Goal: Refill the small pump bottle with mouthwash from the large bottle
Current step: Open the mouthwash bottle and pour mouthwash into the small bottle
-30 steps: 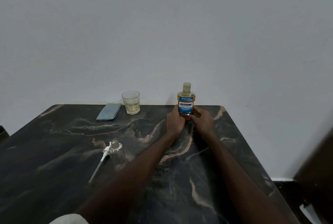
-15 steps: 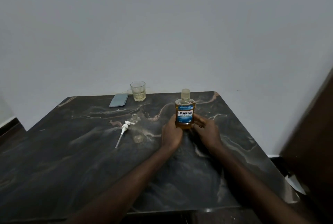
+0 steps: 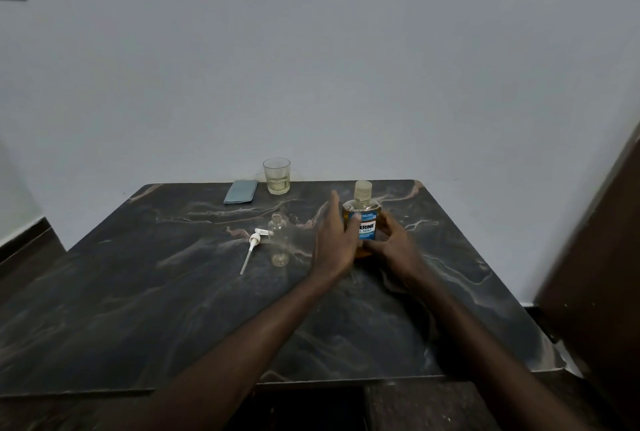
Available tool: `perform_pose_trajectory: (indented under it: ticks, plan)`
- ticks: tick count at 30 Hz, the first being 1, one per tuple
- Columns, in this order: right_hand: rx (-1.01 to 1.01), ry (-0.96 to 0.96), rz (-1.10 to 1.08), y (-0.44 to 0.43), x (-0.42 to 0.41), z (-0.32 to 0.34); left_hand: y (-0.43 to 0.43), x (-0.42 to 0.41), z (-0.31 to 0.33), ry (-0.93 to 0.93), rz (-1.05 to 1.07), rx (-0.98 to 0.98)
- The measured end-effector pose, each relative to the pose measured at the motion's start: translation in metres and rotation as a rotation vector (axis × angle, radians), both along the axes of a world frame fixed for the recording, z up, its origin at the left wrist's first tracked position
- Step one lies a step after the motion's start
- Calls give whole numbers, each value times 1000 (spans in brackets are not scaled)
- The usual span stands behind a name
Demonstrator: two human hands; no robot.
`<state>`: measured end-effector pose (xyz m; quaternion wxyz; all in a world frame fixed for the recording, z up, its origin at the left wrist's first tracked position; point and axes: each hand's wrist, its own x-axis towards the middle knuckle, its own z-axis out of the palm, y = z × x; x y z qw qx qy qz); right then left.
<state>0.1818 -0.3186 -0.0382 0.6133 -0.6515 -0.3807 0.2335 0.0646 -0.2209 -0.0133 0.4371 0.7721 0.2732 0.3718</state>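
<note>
On the dark, marble-veined worktop (image 3: 173,292), right of centre, I see the large mouthwash bottle (image 3: 363,219) upright between both hands. It is clear plastic holding amber liquid, with a pale ribbed cap screwed on and a blue-and-white label partly covered by a thumb. My right hand (image 3: 393,247) is wrapped around its lower right side, fingers curled against the plastic. My left hand (image 3: 334,243) sits at the bottle's left flank with the thumb pressed on the label, while the fingers stretch straight and loose toward the wall, not closed round it. Just to the left stands the small pump bottle (image 3: 278,240), a slim clear cylinder with its neck uncapped and a trace of pale liquid at the bottom. Beside it lies the white pump head (image 3: 254,243), its long thin dip tube pointing toward me. Near the far edge, a faceted glass tumbler (image 3: 276,176) holds a little yellowish liquid, and a flat grey-blue rectangular pouch (image 3: 241,191) lies just left of it.
</note>
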Motion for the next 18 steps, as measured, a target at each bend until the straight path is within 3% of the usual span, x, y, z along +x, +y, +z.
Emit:
perform_pose_trajectory:
  ticks: [2, 6, 13, 18]
  plan:
    - [2, 16, 58, 2, 0, 4, 2, 8, 22, -75, -42, 48]
    - [44, 25, 71, 5, -1, 0, 8, 16, 49, -52, -168, 138]
    - [47, 16, 91, 7, 11, -9, 18, 15, 46, -20, -167, 270]
    - [46, -7, 75, 8, 10, -9, 22, 16, 43, -102, -149, 181]
